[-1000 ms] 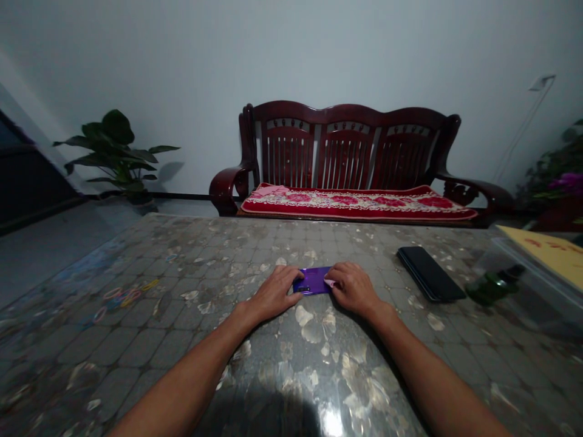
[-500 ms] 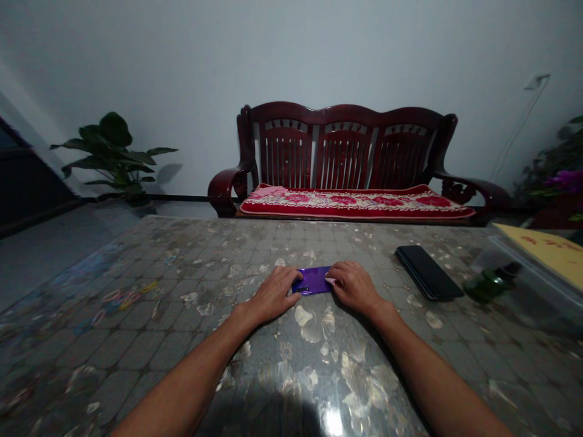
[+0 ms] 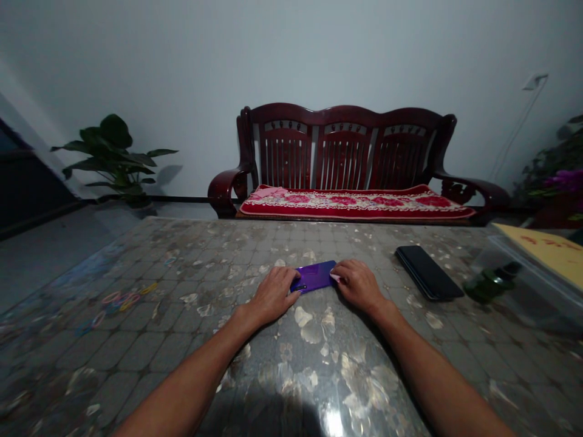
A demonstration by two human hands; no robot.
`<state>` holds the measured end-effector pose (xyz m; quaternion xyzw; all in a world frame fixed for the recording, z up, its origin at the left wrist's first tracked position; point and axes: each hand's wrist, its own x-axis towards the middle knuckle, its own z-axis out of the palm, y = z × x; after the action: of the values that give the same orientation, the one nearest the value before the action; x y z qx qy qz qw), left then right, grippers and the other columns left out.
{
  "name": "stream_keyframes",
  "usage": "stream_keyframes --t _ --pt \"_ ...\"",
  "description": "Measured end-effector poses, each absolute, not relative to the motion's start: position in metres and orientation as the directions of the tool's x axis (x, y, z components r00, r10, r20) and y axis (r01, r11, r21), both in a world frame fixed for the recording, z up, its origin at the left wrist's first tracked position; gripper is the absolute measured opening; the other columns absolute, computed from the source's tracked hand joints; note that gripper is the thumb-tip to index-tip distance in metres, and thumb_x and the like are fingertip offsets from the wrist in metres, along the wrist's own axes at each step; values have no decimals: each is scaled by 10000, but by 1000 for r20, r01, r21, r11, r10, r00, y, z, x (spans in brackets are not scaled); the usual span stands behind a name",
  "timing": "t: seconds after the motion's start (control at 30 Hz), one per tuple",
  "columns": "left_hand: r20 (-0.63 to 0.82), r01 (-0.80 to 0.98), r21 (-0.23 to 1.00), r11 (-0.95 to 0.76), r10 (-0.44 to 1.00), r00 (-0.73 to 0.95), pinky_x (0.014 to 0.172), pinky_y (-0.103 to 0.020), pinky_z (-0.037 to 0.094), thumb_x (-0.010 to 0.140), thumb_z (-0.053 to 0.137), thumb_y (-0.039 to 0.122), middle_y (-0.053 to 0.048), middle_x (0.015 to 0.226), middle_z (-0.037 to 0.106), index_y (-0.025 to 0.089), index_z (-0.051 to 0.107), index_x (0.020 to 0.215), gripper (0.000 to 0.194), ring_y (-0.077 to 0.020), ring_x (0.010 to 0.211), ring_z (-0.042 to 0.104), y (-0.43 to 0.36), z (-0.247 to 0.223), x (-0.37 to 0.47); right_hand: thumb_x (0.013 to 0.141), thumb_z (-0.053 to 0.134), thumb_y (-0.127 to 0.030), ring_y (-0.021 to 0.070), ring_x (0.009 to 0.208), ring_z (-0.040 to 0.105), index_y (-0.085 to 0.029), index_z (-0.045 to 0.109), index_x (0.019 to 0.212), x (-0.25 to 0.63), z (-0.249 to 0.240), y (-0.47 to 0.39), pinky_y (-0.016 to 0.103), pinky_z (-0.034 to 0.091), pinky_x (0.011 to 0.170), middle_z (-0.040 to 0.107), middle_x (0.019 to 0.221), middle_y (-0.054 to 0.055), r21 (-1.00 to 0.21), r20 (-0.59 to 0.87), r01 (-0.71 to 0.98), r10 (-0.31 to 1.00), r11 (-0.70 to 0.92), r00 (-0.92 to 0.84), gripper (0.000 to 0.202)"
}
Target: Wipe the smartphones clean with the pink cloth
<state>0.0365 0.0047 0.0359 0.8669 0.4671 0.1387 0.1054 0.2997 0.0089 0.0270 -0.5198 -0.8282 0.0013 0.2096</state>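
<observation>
Purple smartphone (image 3: pixel 315 277) gripped at 9 o'clock end by left hand (image 3: pixel 276 291), over worktop (image 3: pixel 182 364); pale scrap (image 3: pixel 334 277) pinched in right hand (image 3: pixel 359 285) at 3 o'clock end. Green bottle (image 3: pixel 489 284) seen well apart, toward 3 o'clock.

Illumination is low and cool in tone; the light source lies out of frame. The wall (image 3: pixel 346 54) is the most evenly lit area. The plant (image 3: pixel 113 159) casts a soft shadow to its right. The glossy surface (image 3: pixel 282 334) returns a concentrated glare spot at the lower middle, beside a dark shadow. Fine detail on the phone (image 3: pixel 316 278) is limited. Wide-angle distortion stretches the outer areas. The flowers (image 3: pixel 565 181) at the right edge appear dark and soft.
</observation>
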Motion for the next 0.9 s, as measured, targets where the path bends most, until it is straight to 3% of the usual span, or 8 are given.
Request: stream_keyframes --t 0.17,0.43,0.6,0.9 --pt "160 857 264 -443 896 414 1005 -413 444 890 699 267 -116 1168 644 160 593 1134 286 -292 1123 561 0 34 44 883 584 -99 221 958 640 -227 753 959 302 21 14 320 429 854 747 1015 63 -268 389 861 866 432 -314 225" --pt "164 914 149 -378 921 354 923 -417 463 846 780 446 -119 1156 629 171 589 1201 488 -312 1091 566 -12 29 57 863 595 -65 221 993 650 -234 752 1000 298 15 25 329 460 885 747 1042 62 -366 499 797 825 479 -266 268" --pt "186 886 133 -444 889 417 892 -389 477 869 763 437 -81 1125 638 210 612 1199 427 -281 1054 580 -17 25 60 867 605 -68 218 988 653 -238 760 980 291 15 29 336 457 898 755 1024 54 -366 476 774 819 517 -321 257" --pt "206 801 226 -554 831 517 867 -363 499 926 712 314 -66 1015 684 229 698 1175 264 -253 998 620 -13 20 56 810 596 -86 225 1006 659 -237 780 960 288 29 19 350 452 926 761 1045 48 -344 346 750 819 565 -458 281"
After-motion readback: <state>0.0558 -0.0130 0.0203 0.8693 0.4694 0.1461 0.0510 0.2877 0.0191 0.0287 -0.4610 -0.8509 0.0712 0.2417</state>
